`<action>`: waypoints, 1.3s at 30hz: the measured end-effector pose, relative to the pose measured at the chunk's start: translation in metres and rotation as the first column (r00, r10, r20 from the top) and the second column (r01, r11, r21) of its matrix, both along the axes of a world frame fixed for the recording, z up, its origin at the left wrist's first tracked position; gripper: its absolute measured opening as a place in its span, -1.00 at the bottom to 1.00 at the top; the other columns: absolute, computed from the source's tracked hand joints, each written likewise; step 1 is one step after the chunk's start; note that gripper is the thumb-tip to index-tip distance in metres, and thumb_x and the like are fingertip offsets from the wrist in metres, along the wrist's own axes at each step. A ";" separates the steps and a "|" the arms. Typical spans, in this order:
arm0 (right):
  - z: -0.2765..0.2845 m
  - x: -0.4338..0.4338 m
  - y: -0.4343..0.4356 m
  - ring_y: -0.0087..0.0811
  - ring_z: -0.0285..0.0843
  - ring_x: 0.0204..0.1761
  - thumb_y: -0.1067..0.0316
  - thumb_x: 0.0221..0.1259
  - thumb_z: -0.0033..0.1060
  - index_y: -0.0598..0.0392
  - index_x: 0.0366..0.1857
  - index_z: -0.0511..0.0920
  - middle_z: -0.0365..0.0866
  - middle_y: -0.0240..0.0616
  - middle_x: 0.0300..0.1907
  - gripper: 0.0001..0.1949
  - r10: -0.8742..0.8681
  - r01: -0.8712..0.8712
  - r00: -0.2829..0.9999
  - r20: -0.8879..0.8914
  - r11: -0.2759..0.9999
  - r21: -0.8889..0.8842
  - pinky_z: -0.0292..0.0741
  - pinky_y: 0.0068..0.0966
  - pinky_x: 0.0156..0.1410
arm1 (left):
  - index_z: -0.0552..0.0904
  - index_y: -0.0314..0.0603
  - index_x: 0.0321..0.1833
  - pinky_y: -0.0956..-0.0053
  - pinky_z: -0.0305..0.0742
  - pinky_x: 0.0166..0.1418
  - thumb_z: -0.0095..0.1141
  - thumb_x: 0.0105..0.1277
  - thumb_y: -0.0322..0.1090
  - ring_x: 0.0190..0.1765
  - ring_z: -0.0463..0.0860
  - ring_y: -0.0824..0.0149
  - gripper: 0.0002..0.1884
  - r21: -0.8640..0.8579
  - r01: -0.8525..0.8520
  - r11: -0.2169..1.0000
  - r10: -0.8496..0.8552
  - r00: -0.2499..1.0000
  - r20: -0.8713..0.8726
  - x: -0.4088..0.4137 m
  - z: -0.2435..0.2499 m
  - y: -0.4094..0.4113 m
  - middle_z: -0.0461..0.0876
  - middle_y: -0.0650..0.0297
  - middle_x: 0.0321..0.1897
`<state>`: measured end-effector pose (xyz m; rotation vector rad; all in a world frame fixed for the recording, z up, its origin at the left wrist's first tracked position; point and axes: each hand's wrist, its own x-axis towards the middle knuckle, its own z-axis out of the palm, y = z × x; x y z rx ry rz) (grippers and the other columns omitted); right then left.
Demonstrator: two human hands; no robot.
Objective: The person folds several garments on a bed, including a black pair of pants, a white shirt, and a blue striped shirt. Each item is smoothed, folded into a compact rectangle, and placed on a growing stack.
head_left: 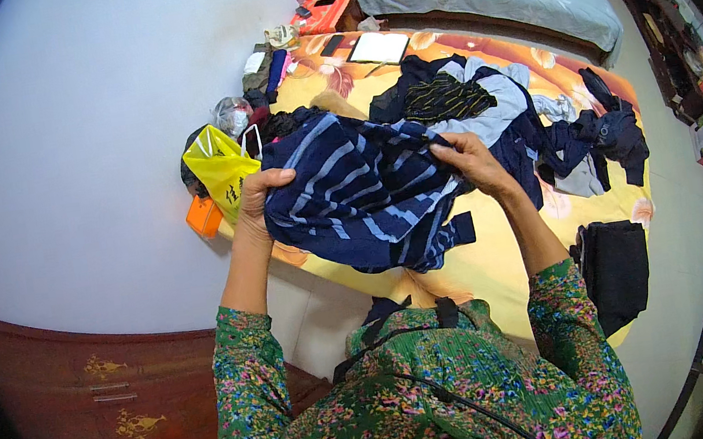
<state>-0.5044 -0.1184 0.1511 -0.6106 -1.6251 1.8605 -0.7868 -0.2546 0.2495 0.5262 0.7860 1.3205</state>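
Observation:
Between my two hands a navy garment with pale blue stripes (354, 192) is held up above the bed. My left hand (259, 198) pinches its left side, thumb on top. On the right, my right hand (470, 160) grips the upper edge between thumb and fingers. The cloth sags in folds, and a dark cuff-like end (461, 229) hangs at its lower right. Beneath it lies a yellow floral bedsheet (491, 268). Behind the garment, a pile of dark and pale clothes (475, 96) spreads across the bed.
A yellow plastic bag (222, 170) and an orange box (204, 216) sit by the left wall. Folded black clothing (617, 271) lies at the right edge. Further back are an open notebook (379, 48), a phone (332, 45) and another bed (483, 2). A wooden cabinet (117, 410) stands lower left.

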 end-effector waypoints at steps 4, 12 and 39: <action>0.003 0.019 0.014 -0.74 0.29 -0.44 0.12 0.30 0.06 0.09 -0.34 0.62 0.45 -0.59 -0.49 -0.74 0.062 -0.060 0.997 -0.055 0.998 0.035 0.24 -0.73 -0.33 | 0.50 -0.55 -0.01 0.18 0.60 0.00 0.02 0.03 -0.52 -0.20 0.68 0.04 -0.59 -0.074 -0.007 0.997 0.006 1.000 -0.009 0.003 0.015 0.004 0.63 -0.10 -0.18; -0.032 0.038 0.029 -0.37 0.44 0.10 0.14 0.28 0.07 0.17 0.09 0.46 0.51 -0.21 0.04 -0.60 0.130 -0.131 0.991 -0.042 0.991 -0.033 0.42 -0.39 0.14 | 0.53 -0.52 -0.06 0.22 0.58 0.05 0.04 -0.04 -0.50 -0.16 0.66 0.08 -0.59 0.311 0.125 0.942 -0.090 0.988 -0.126 0.011 0.091 -0.002 0.63 -0.07 -0.19; 0.000 0.109 0.064 -0.66 0.34 -0.42 0.39 0.25 0.06 0.25 -0.29 0.55 0.49 -0.40 -0.52 -0.86 -0.770 0.631 0.630 -0.106 0.427 0.648 0.31 -0.64 -0.31 | 0.64 -0.31 -0.31 0.58 0.47 -0.16 0.14 0.07 -0.41 -0.38 0.57 0.44 -0.84 0.301 -0.058 0.952 0.306 0.141 -0.942 -0.028 0.144 -0.056 0.63 0.27 -0.43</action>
